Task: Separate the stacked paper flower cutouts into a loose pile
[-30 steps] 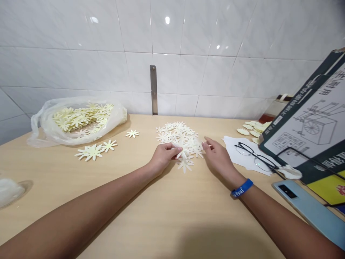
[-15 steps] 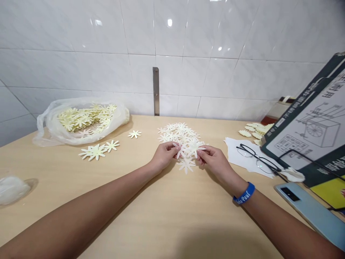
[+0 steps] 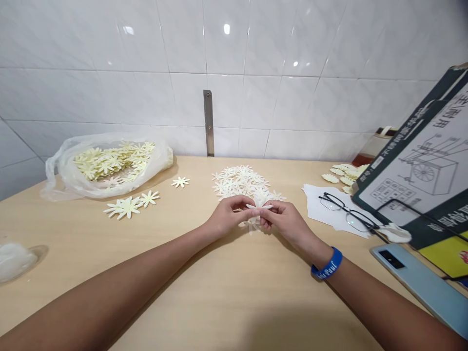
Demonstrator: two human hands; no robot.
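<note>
My left hand (image 3: 228, 217) and my right hand (image 3: 283, 222) meet at the middle of the wooden table (image 3: 226, 302), both pinching one white flower-shaped cutout (image 3: 259, 206) held just above the surface. Another cutout lies under the fingers. Directly behind the hands is a loose pile of white flower cutouts (image 3: 241, 181). A blue wristband (image 3: 327, 264) is on my right wrist.
A clear plastic bag of pale yellow flower cutouts (image 3: 109, 163) lies at the back left, with a few loose ones (image 3: 127, 204) in front. Right: eyeglasses (image 3: 345, 212) on white paper, a phone (image 3: 420, 282), a leaning printed box (image 3: 420, 165). A white object (image 3: 12, 261) sits far left.
My right hand came in from the pile's right edge, took a flower cutout, and both hands closed together on it nearer to me.
</note>
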